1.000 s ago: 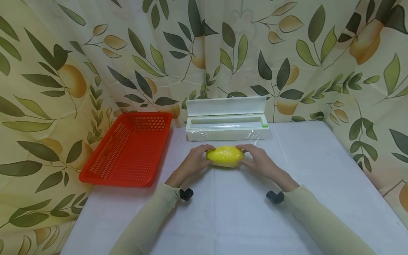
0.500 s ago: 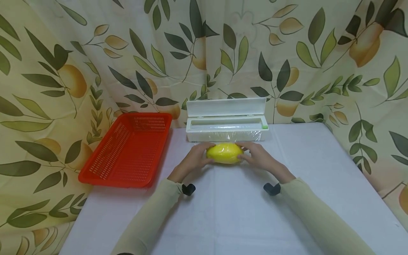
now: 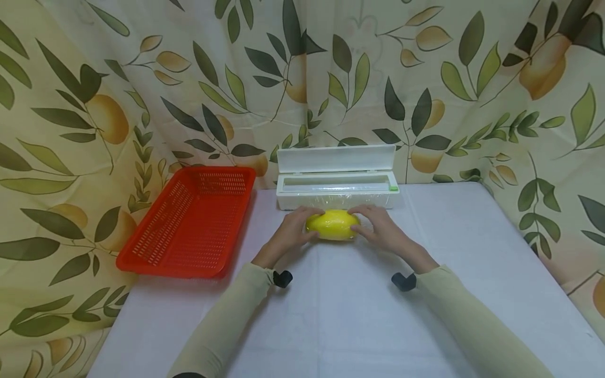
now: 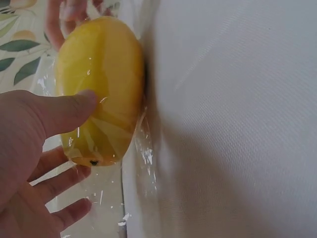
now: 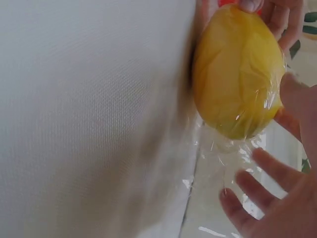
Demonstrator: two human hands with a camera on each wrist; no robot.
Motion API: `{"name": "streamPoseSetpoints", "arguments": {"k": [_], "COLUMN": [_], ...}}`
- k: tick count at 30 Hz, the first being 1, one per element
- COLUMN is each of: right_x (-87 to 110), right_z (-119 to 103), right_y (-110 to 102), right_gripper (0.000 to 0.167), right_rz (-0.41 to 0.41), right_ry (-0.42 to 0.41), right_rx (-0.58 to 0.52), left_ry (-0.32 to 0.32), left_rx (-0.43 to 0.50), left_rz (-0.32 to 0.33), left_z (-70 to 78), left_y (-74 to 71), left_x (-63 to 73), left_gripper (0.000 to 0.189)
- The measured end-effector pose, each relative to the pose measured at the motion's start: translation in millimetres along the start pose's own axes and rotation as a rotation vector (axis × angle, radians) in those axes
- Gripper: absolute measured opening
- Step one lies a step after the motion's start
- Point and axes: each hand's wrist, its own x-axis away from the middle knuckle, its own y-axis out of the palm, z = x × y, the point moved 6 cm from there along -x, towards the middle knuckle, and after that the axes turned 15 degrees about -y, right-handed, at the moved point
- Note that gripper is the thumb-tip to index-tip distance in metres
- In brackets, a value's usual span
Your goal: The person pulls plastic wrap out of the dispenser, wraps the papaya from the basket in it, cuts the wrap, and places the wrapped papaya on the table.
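A yellow mango (image 3: 333,224) lies lengthwise across the white table, in front of the cling film dispenser (image 3: 337,200). Clear cling film (image 4: 146,148) covers the mango and extends past its ends. My left hand (image 3: 289,232) holds the mango's left end, thumb on the near side and fingers on the far side. At the other end my right hand (image 3: 385,232) grips it, its thumb (image 5: 292,91) pressing the wrapped skin. The right hand's lower fingers (image 5: 257,191) are spread behind the film. In the left wrist view, a dark stem spot shows at the mango's left end.
The dispenser's white lid (image 3: 336,159) stands raised at the back, with a green slider (image 3: 393,188) at its right end. A red perforated basket (image 3: 189,226) sits at the table's left side. Leaf-patterned curtains (image 3: 359,73) hang behind and to the left.
Both hands have rolled the mango slightly away, towards the dispenser, and the film now lies over its near side. The basket and dispenser stay put.
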Motion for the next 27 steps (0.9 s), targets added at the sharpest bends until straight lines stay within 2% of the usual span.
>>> {"name": "streamPoseSetpoints", "arguments": {"k": [4,7,10,13,18,27], "right_x": [0.6,1.0,1.7,1.3,-1.9,-5.5], "right_z": [-3.7,-4.8,-3.2,-0.8,2.6,9.2], "right_y": [-3.8,-1.3,2.0,2.9,2.2,2.2], "right_gripper": [0.048,0.057,0.064,0.064,0.060,0.058], "right_rz": [0.044,0.028,0.007,0.008,0.026,0.019], "right_ry": [-0.029,-0.014,0.019,0.050,0.044,0.037], "right_rx": [0.071,0.021,-0.042,-0.047,-0.020,-0.029], "left_ry": [0.039,0.050,0.042,0.025,0.001,-0.050], "left_rx": [-0.048,-0.056,-0.048,-0.029,0.008,-0.009], "left_rz": [0.040,0.045,0.025,0.005,-0.005,-0.031], "left_z": [3.9,5.7,6.3,6.3,5.3,3.5], "left_y": [-2.4,-2.4,-0.8,0.5,0.8,3.2], "left_x": [0.7,0.4,-0.1,-1.4,-5.4,-11.9], "left_gripper": [0.055,0.056,0.060,0.062,0.061,0.060]}}
